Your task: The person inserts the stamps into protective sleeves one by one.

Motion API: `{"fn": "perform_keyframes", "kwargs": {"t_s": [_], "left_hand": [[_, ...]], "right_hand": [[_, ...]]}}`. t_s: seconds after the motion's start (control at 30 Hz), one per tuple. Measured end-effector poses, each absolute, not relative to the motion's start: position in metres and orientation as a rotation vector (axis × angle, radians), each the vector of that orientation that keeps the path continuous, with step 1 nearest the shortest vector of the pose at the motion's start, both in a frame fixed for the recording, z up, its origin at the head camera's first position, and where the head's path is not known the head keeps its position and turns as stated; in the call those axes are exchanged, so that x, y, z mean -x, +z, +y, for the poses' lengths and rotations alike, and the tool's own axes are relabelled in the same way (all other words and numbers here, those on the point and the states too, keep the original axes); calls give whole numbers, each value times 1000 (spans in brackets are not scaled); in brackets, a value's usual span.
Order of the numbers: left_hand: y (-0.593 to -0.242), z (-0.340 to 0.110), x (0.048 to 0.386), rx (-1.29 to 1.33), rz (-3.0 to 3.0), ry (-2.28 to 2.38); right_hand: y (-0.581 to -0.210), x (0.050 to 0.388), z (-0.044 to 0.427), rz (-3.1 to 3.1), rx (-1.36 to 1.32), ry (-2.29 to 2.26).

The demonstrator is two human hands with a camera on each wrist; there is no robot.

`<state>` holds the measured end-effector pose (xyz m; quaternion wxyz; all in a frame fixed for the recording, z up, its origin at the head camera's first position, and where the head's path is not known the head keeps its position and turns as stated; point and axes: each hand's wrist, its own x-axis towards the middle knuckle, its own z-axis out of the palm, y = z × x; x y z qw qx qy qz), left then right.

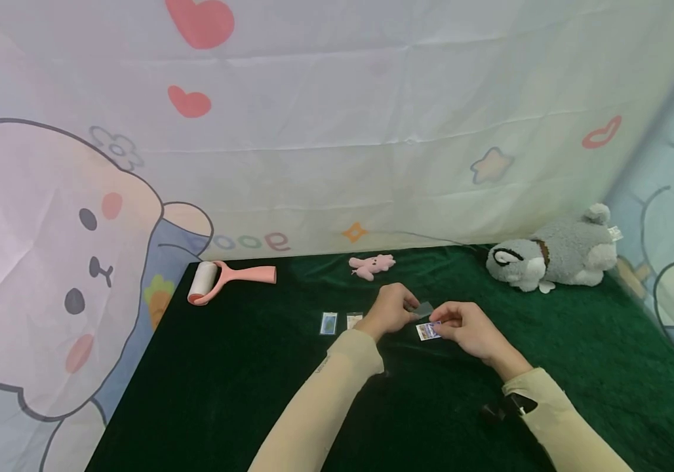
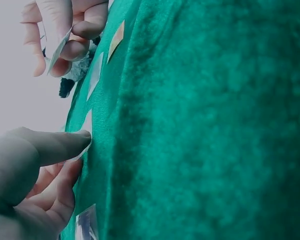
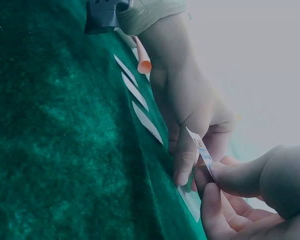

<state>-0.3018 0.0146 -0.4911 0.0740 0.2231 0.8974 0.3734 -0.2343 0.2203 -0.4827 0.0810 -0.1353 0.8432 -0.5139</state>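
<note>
We're double-pinching over here
Our right grip [image 1: 470, 329] pinches a printed card [image 1: 427, 331], our left grip [image 1: 390, 308] a see-through sheet [image 1: 425, 310] just beside it.

Soft even light in head view, wrist views teal-tinted, hazed with pale glare, near cloth [image 2: 215, 125] blurred

The card [image 1: 427, 332] I pinch has a white edge and a purple-and-blue print; the small sheet [image 1: 424, 310] I hold looks greyish. My sleeves [image 1: 313, 406] are cream. The cloth [image 1: 225, 393] is deep green. A second card [image 1: 328, 323] shows blue inside a pale border. The roller [image 1: 248, 274] is pink and white, the little toy [image 1: 372, 265] pink, the plush [image 1: 570, 252] grey and white. The pale curtain [image 1: 343, 98] carries reddish-pink hearts [image 1: 189, 103].
</note>
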Motion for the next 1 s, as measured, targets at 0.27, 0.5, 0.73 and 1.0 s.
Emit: {"fn": "perform_keyframes", "kwargs": {"t_s": [0.27,0.5,0.73,1.0], "left_hand": [[-490,5,301,-652,2578,1339],[-489,-4,298,-597,2495,1407],[-485,-15,295,-623,2448,1470],[-478,-26,292,-632,2466,1445]], "right_hand": [[-482,236,219,2560,397,-1516],[-482,236,219,2554,398,-1512],[-481,236,217,2538,411,-1527],[-476,238,213,2542,397,-1554]]}}
